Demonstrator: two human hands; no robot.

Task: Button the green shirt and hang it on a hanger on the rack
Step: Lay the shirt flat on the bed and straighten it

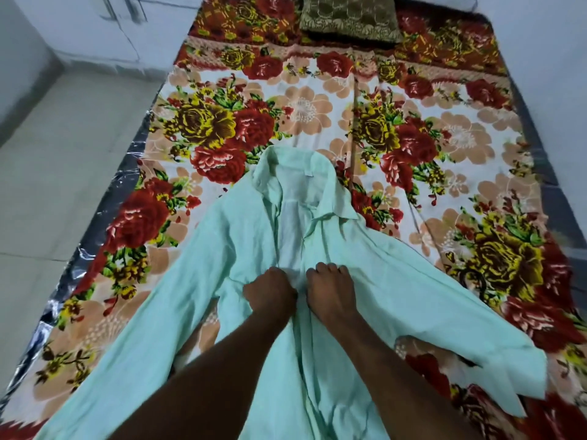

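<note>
Here the green shirt (397, 281) lies face up on the floral bedsheet (460, 138), collar at the far end, sleeves spread left and right, and its front open beyond the hands. The left hand (270, 293) and right hand (330, 290) sit side by side at mid-chest, almost touching. Each has its fingers curled down, gripping one front edge of the shirt.

Mint-green shirt (241, 249); red-yellow floral bedsheet (444, 154).
</note>
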